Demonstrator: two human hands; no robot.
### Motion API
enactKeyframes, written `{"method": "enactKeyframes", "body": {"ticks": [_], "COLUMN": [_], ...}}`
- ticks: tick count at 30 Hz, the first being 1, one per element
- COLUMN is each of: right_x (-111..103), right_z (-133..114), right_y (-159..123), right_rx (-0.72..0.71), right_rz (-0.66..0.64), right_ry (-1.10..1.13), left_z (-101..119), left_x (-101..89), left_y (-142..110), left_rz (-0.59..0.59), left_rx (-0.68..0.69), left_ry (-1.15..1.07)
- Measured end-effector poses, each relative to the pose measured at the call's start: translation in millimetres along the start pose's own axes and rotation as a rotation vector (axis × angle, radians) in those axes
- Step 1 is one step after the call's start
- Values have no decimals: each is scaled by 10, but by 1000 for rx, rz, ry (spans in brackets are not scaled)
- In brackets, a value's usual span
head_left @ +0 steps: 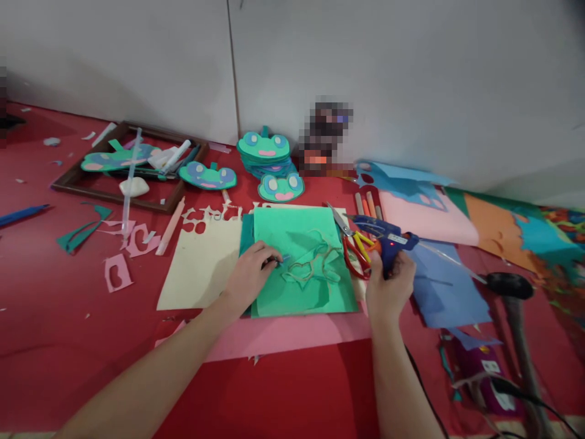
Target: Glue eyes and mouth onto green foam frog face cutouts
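My right hand is wrapped round the handle of a blue hot glue gun, with a clear glue stick jutting from its back. Its nozzle points left, above a pair of red-handled scissors and yellow-handled pliers. My left hand is closed in a pinch over the left part of a green foam sheet. A small dark item with a bluish tip shows at its fingertips; its kind is unclear. Beside them, thin green cut-out strips lie tangled on the sheet.
Several green frog-face cut-outs are stacked by the wall, with another frog face nearby. A brown wooden frame stands at left. Cream foam, pink scraps, blue sheets and a black-headed mallet lie around.
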State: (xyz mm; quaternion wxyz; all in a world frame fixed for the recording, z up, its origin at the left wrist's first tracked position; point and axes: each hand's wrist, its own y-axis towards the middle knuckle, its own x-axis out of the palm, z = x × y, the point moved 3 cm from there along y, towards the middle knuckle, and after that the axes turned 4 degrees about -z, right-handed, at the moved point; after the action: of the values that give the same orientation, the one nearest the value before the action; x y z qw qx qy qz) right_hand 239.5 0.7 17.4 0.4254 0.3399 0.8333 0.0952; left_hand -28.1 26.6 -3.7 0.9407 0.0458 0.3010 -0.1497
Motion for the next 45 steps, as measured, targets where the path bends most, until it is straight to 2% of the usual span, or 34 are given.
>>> {"method": "enactKeyframes", "body": {"ticks": [8,14,22,24,29,34,41,45], "right_x": [-116,-102,-145,-132,-14,26,-7,-43], "right_z": [202,478,711,773,861,924,853,669], "right_y": [119,222,337,364,375,358,341,323], "right_rx": [54,179,275,281,195,212,145,57], "right_rz": [159,188,256,238,68,-42,-15,-11], "right_ry": [-55,-61,-74,-78,-140,-172,-200,-196], "left_z": [15,7,21,24,7,-10,4,8], "left_x": [-13,-17,-22,-25,-21,-13,-24,-20], "left_y": [2,2,7,5,7,7,3,5], "left_rz": [5,29,29,32,51,47,52,49], "left_rx": [-9,-40,-17,-9,1,6,15,15], "left_ry": [3,-8,10,14,17,17,30,10]}}
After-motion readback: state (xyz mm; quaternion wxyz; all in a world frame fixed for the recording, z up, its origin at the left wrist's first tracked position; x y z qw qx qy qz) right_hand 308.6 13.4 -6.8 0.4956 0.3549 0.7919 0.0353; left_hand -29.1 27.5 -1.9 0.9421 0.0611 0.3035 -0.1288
